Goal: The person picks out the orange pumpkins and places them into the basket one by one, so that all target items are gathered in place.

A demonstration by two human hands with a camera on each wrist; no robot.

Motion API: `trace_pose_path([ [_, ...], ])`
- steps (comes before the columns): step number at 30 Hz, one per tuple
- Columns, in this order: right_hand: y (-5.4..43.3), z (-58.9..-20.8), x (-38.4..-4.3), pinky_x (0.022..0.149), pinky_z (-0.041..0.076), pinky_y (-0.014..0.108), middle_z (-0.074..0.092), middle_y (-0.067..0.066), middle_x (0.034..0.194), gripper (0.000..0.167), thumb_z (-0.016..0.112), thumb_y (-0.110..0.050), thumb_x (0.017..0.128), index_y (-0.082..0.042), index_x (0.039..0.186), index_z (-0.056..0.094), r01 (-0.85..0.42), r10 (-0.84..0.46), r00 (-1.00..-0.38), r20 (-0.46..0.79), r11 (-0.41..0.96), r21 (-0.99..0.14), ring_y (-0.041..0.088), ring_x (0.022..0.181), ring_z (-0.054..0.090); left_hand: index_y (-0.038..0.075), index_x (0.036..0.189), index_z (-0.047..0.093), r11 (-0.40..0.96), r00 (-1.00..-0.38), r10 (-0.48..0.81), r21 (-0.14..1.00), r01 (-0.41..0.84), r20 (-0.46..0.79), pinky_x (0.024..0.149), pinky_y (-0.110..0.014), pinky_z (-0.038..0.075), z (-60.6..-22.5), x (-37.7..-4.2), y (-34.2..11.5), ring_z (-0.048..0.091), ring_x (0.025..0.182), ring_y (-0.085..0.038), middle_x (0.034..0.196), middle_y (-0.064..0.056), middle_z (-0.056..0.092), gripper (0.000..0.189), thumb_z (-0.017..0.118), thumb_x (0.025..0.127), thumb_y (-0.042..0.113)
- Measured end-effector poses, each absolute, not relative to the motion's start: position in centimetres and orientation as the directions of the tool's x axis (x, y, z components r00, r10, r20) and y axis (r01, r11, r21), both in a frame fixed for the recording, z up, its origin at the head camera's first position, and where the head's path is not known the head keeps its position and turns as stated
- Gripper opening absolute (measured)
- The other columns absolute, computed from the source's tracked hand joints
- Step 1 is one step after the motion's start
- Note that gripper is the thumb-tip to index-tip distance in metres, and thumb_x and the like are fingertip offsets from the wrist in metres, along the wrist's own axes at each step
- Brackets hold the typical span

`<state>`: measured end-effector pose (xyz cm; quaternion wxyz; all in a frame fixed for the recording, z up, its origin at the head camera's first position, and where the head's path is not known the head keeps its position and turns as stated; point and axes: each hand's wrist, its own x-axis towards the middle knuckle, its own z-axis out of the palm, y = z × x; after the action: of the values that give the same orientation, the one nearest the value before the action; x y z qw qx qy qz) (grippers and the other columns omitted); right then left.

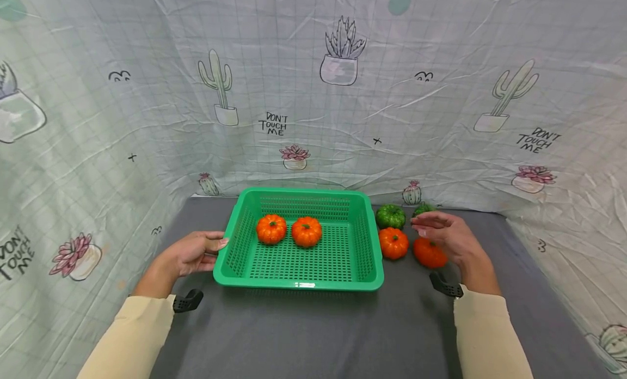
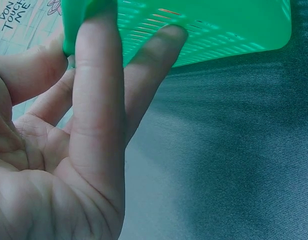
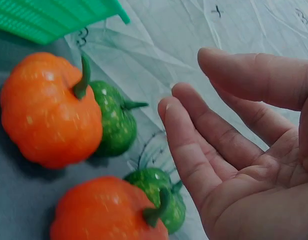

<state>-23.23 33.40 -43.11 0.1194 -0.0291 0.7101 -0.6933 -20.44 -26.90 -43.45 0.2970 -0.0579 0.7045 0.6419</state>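
A green plastic basket (image 1: pixel 299 285) with slotted walls holds two small orange pumpkins, one on the left (image 1: pixel 271 229) and one nearer the middle (image 1: pixel 306 232). My left hand (image 1: pixel 193 252) pinches its left rim, thumb on top and fingers beneath; the left wrist view shows the fingers against the basket's side (image 2: pixel 234 25). To the basket's right, my right hand (image 1: pixel 448 234) hovers with loosely bent fingers and nothing in them. Below and beside it are two more orange pumpkins (image 1: pixel 393 243) (image 3: pixel 51 110). Behind these sit two green pumpkins (image 1: pixel 390 217) (image 3: pixel 156 195), one partly hidden.
A dark grey cloth (image 1: pixel 313 335) covers the table. Pale printed fabric (image 1: pixel 294 96) with cactus drawings hangs behind and on both sides, close to the basket's back edge. Black bands (image 1: pixel 188 301) circle both wrists.
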Motion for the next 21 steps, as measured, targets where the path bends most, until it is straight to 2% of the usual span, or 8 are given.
trace_pose_path([
  [6,35.0,-43.8,-22.8,0.089,0.060,0.021,0.075,-0.019,0.109,0.031,0.070,0.001,0.097,-0.016,0.122,0.073,0.084,-0.167,-0.981,-0.101,0.109,-0.991,-0.002,0.106,0.071,-0.002,0.165,0.020,0.163,-0.813,0.303,0.868,-0.469,-0.496,0.087,-0.036,0.065,-43.5,-20.5,-26.9,0.077,0.092,-0.013,0.102,0.002,0.077,0.073,0.058,0.109,0.024],
  [11,36.2,-44.3,-22.2,0.085,0.058,0.014,0.076,-0.022,0.104,0.033,0.072,0.004,0.095,-0.013,0.123,0.073,0.063,-0.097,-0.992,-0.080,0.162,-0.985,-0.002,0.098,0.072,-0.003,0.164,0.021,0.160,-0.811,0.306,0.867,-0.473,-0.499,0.087,-0.036,0.065,-43.4,-20.6,-26.9,0.077,0.092,-0.014,0.102,0.002,0.077,0.073,0.059,0.108,0.024],
  [13,36.5,-44.4,-22.1,0.085,0.055,0.011,0.075,-0.024,0.103,0.035,0.075,0.000,0.094,-0.010,0.127,0.071,0.065,-0.052,-0.996,-0.079,0.234,-0.970,-0.003,0.096,0.072,-0.002,0.165,0.020,0.161,-0.810,0.306,0.866,-0.473,-0.500,0.087,-0.036,0.065,-43.3,-20.6,-26.9,0.077,0.092,-0.013,0.102,0.002,0.077,0.073,0.058,0.108,0.024],
  [15,36.7,-44.5,-22.0,0.088,0.052,0.012,0.072,-0.025,0.108,0.041,0.077,-0.007,0.094,-0.008,0.134,0.067,0.085,-0.002,-0.996,-0.091,0.333,-0.939,-0.002,0.101,0.070,-0.002,0.165,0.019,0.164,-0.810,0.306,0.866,-0.473,-0.501,0.087,-0.036,0.065,-43.2,-20.5,-27.0,0.077,0.092,-0.013,0.101,0.002,0.077,0.073,0.058,0.109,0.023],
  [16,36.7,-44.6,-21.9,0.093,0.053,0.016,0.072,-0.022,0.113,0.047,0.078,-0.011,0.094,-0.006,0.138,0.064,0.092,0.017,-0.996,-0.093,0.386,-0.918,0.002,0.107,0.069,-0.002,0.165,0.019,0.164,-0.810,0.306,0.865,-0.474,-0.501,0.087,-0.036,0.065,-43.2,-20.5,-27.0,0.077,0.092,-0.013,0.101,0.002,0.077,0.073,0.057,0.109,0.023],
  [18,36.9,-44.9,-21.8,0.106,0.053,0.030,0.071,-0.010,0.128,0.058,0.079,-0.018,0.094,-0.004,0.146,0.057,0.117,0.049,-0.993,-0.106,0.465,-0.878,0.015,0.124,0.065,-0.002,0.165,0.019,0.161,-0.809,0.308,0.866,-0.474,-0.501,0.087,-0.036,0.065,-43.2,-20.5,-27.0,0.077,0.092,-0.013,0.101,0.002,0.077,0.072,0.057,0.109,0.023],
  [21,37.3,-45.7,-21.6,0.120,0.042,0.054,0.056,0.013,0.154,0.071,0.080,-0.026,0.095,-0.003,0.154,0.047,0.149,0.065,-0.989,-0.134,0.511,-0.847,0.037,0.145,0.048,-0.002,0.165,0.020,0.155,-0.807,0.313,0.865,-0.477,-0.501,0.087,-0.036,0.065,-43.2,-20.5,-26.9,0.077,0.092,-0.013,0.102,0.002,0.077,0.072,0.058,0.109,0.023],
])
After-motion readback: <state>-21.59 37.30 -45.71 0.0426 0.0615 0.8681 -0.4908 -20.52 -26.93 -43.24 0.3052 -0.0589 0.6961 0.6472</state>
